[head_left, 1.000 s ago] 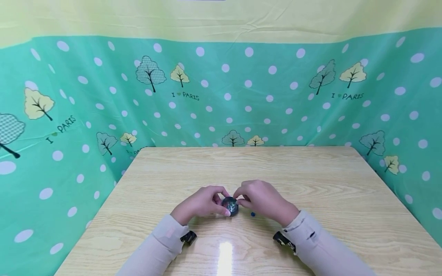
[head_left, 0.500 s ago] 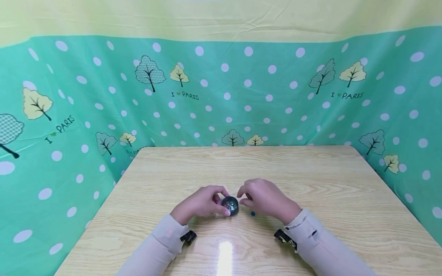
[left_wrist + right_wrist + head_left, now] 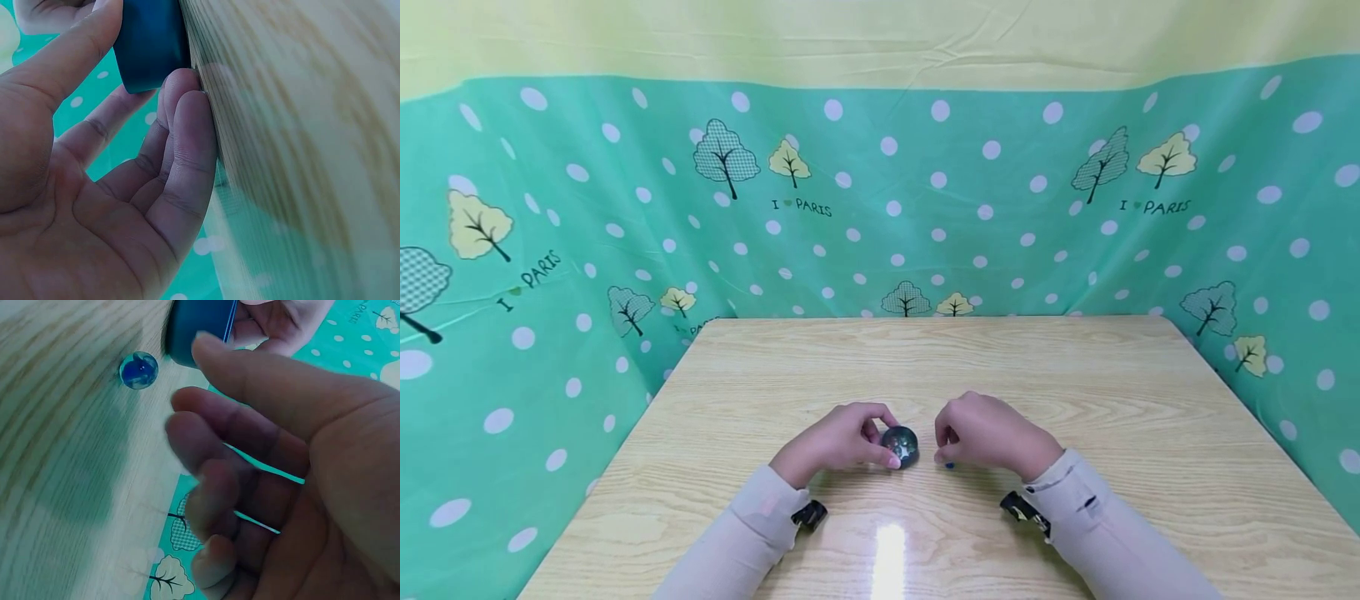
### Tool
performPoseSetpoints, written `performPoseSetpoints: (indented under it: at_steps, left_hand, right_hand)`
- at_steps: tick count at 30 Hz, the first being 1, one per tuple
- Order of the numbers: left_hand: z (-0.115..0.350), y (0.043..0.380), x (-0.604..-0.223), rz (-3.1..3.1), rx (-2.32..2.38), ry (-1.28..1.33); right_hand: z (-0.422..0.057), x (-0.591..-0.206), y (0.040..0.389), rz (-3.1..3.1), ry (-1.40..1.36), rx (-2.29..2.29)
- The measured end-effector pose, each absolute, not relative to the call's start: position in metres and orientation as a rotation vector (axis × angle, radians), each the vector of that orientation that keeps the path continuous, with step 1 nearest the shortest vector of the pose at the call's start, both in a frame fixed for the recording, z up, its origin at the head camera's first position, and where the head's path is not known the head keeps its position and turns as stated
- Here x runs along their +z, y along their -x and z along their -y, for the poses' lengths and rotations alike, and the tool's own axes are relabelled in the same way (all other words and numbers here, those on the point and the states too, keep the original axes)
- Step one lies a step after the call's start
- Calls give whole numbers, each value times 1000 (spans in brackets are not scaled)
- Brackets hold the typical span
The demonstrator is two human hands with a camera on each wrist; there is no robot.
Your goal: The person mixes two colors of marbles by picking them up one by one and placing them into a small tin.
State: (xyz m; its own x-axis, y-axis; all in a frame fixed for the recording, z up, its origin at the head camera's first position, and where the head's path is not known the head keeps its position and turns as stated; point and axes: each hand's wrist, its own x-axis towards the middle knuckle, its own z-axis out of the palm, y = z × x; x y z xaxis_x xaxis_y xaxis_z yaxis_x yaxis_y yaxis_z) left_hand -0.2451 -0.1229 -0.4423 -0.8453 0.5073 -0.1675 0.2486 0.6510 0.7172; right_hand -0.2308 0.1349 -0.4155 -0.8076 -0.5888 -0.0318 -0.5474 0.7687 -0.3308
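In the head view my left hand (image 3: 842, 442) grips a short round dark-blue container (image 3: 901, 447) between thumb and fingers. Its glossy top shows mixed coloured spots; whether these are contents or a pattern I cannot tell. Its smooth side wall (image 3: 153, 44) shows in the left wrist view, where the other fingertips are at the tabletop. A glass marble with a blue swirl (image 3: 139, 370) lies on the wood near the container. Over it in the head view is my right hand (image 3: 992, 435), fingers loosely bent, with a gap to the marble in the right wrist view.
The light wood table (image 3: 820, 358) stretches out around both hands. A green dotted curtain (image 3: 895, 200) with printed trees hangs behind it and along both sides. Black wrist-camera mounts (image 3: 809, 516) stick out under the sleeves. Light glares off the table near the front.
My right hand has drawn away from the container, moving right and slightly towards me, and now partly covers the marble. The left hand and the container stay put.
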Motion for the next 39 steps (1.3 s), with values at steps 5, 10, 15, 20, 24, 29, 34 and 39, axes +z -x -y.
performPoseSetpoints:
  at_steps: [5,10,15,20,24,29,34,39]
  left_hand:
    - [123,246,-443,-2518,1017,-592]
    - [123,245,-443,-2517,1020,-600]
    - [123,245,-443,-2518,1017,-600]
    - [123,246,-443,-2514,1021,-591]
    - [123,245,-443,-2510,1025,-589]
    - [124,245,-444,-2515,1014,-594]
    - [124,246,-444,-2514,1015,-598]
    - [123,246,-442,-2518,1013,-596]
  right_hand:
    - [-137,-416,229,-2764,848,-456]
    - [-136,-419,228,-2746,825,-417]
    - [-136,-419,228,-2758,816,-395]
    - [-136,-418,228,-2765,817,-412]
    - [-136,-417,229,-2779,844,-429]
    - [-135,-416,230,-2803,879,-442]
    - [-133,-417,232,-2864,921,-447]
    - [-130,-417,235,-2918,976,-444]
